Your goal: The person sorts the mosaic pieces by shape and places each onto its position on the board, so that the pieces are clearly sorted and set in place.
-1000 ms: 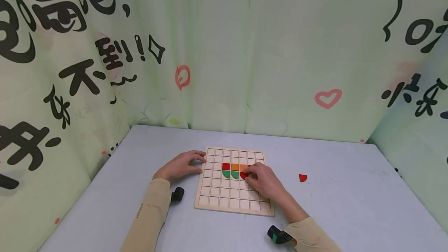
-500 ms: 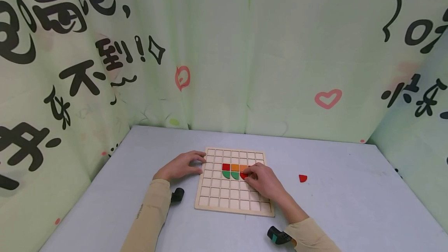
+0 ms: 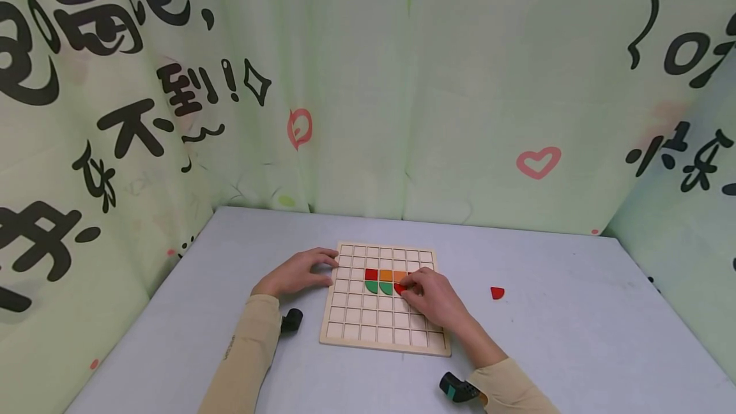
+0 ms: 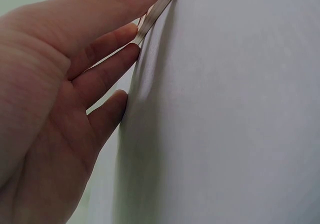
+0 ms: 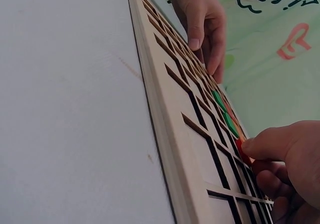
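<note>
A wooden grid board (image 3: 368, 332) lies on the table. My left hand (image 3: 296, 271) rests at its left edge, fingers extended and thumb spread apart; in the left wrist view fingertips (image 4: 132, 51) meet the board's side. Over the right part of the grid, my right hand (image 3: 432, 299) pinches a red rounded piece (image 3: 398, 288), partly covered by the fingers. The right wrist view has the thumb against this red piece (image 5: 240, 149) low at the grid. Left of it sit two green quarter-round pieces (image 3: 379, 287). Behind them are a red square (image 3: 372, 273) and orange squares (image 3: 386, 275).
Another red rounded piece (image 3: 497, 292) lies on the white tabletop (image 3: 552, 324), right of the board. Black wrist devices (image 3: 292, 320) are worn on both arms. A pale green curtain (image 3: 460, 94) with dark writing stands behind and at both sides.
</note>
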Action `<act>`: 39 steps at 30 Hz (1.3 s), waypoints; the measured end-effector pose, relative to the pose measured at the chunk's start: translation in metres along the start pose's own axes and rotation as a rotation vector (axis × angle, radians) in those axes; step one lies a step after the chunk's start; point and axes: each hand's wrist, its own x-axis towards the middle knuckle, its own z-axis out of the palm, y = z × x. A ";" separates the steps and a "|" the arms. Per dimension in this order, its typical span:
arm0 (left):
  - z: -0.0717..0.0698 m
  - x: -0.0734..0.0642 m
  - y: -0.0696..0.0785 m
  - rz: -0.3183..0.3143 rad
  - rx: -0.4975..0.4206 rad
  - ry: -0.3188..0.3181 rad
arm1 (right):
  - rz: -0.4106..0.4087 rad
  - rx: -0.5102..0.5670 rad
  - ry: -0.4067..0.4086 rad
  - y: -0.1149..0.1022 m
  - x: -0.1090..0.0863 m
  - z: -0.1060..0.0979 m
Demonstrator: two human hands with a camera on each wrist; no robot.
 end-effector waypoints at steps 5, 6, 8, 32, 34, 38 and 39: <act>0.000 0.000 0.001 -0.007 0.000 0.002 | 0.001 -0.003 0.002 0.001 0.000 0.001; 0.000 0.000 0.001 -0.009 0.000 0.002 | 0.002 -0.004 0.003 0.001 0.000 0.001; 0.000 0.000 0.000 -0.009 -0.002 0.001 | 0.002 -0.007 0.006 0.001 0.000 0.001; 0.001 0.000 -0.002 -0.004 -0.007 0.004 | -0.003 -0.010 0.026 0.003 0.000 0.003; 0.001 0.001 -0.002 -0.002 -0.006 0.003 | -0.002 -0.012 0.029 0.002 0.000 0.003; 0.001 0.001 -0.003 0.002 0.004 0.000 | 0.000 -0.011 0.035 0.002 0.000 0.003; 0.001 0.001 -0.003 0.002 0.004 0.000 | -0.001 -0.010 0.035 0.002 0.000 0.003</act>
